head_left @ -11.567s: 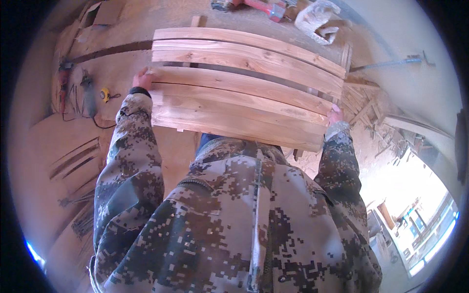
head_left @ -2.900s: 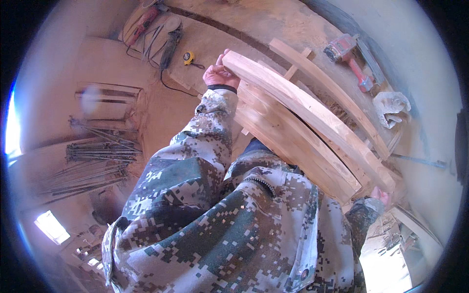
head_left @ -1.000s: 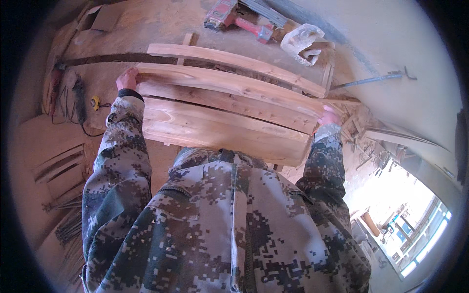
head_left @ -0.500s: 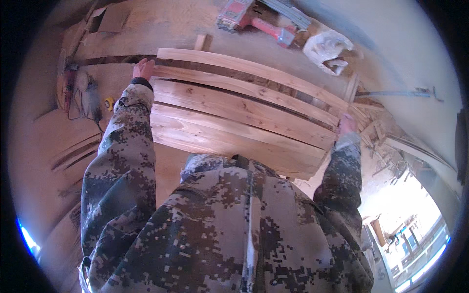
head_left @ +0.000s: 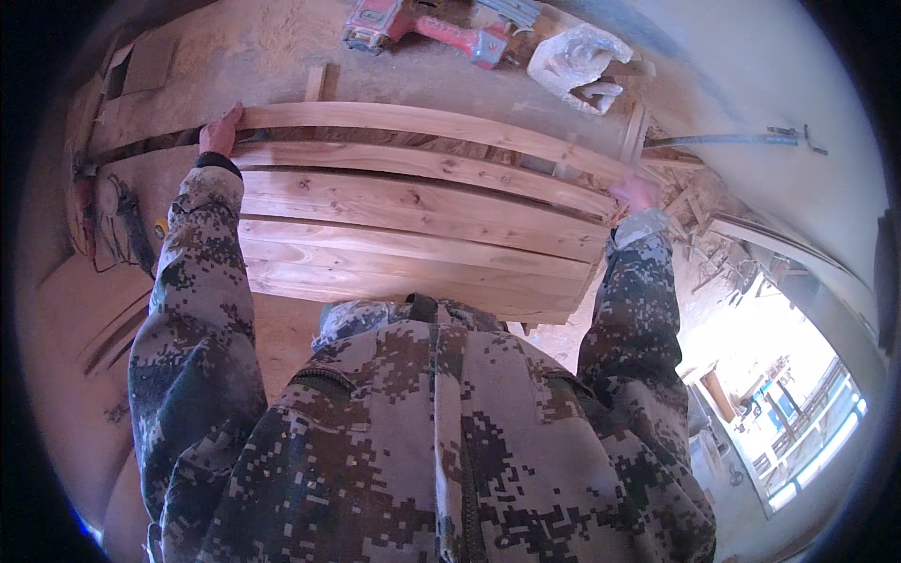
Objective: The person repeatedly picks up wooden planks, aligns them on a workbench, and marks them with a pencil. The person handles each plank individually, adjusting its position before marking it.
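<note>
Several pale wooden boards lie side by side in front of me, with dark gaps between some of them. At the left end of the farthest board [head_left: 404,119], my left hand [head_left: 221,129] is closed on the wood. My right hand [head_left: 638,191] is at that board's right end, its fingers smeared by motion, so their grip is unclear. Nearer to me lie a second board [head_left: 422,167] and a wider, knotty board [head_left: 413,206]. The closest boards [head_left: 404,277] are partly hidden behind my jacket front.
Beyond the boards lie a red nail gun [head_left: 434,34], a crumpled white plastic bag [head_left: 577,66] and a small wood block [head_left: 316,83]. A corded power tool [head_left: 122,206] sits at left. Wood scraps [head_left: 694,206] and a metal bar [head_left: 732,141] are at right, near a bright opening [head_left: 779,394].
The whole view has shifted, so the boards appear farther left. My left hand has moved from the second board's end to the farthest board's; my right hand has moved farther away from me.
</note>
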`<state>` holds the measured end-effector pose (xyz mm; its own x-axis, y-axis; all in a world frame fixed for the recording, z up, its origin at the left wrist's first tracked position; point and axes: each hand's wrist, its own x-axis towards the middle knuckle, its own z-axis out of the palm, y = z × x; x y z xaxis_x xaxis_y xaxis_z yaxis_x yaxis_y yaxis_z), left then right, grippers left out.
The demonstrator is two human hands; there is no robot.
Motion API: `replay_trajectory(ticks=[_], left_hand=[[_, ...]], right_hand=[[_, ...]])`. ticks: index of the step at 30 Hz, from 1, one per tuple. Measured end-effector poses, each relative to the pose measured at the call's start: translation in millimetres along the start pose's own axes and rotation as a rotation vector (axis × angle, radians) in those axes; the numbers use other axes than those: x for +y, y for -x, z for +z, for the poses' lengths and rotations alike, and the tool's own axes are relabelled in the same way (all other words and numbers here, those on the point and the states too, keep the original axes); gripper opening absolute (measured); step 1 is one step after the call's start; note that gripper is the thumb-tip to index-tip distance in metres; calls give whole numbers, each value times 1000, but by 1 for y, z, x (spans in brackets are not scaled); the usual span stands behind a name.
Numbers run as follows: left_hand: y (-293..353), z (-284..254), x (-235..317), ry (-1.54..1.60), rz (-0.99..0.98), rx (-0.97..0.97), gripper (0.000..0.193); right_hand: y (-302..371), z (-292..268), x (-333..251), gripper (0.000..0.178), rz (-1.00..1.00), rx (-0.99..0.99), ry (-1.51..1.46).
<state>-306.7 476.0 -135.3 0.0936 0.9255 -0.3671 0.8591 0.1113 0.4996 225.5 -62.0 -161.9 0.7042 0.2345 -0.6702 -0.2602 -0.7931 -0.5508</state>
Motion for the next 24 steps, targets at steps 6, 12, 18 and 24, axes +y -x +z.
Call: replay_trajectory(ticks=[6, 12, 18, 24], left_hand=[[-4, -24, -27, 616, -53, -63, 24], [24, -53, -51, 1601, -140, -139, 42], [86, -59, -34, 1731, 101, -247, 69], [129, -53, -35, 2137, 30, 209, 54]], right_hand=[[57, -21, -48, 38, -57, -55, -64], [113, -23, -49, 42, -113, -75, -965], [117, -17, -37, 45, -313, -263, -1293], [104, -16, -20, 31, -120, -62, -1460]])
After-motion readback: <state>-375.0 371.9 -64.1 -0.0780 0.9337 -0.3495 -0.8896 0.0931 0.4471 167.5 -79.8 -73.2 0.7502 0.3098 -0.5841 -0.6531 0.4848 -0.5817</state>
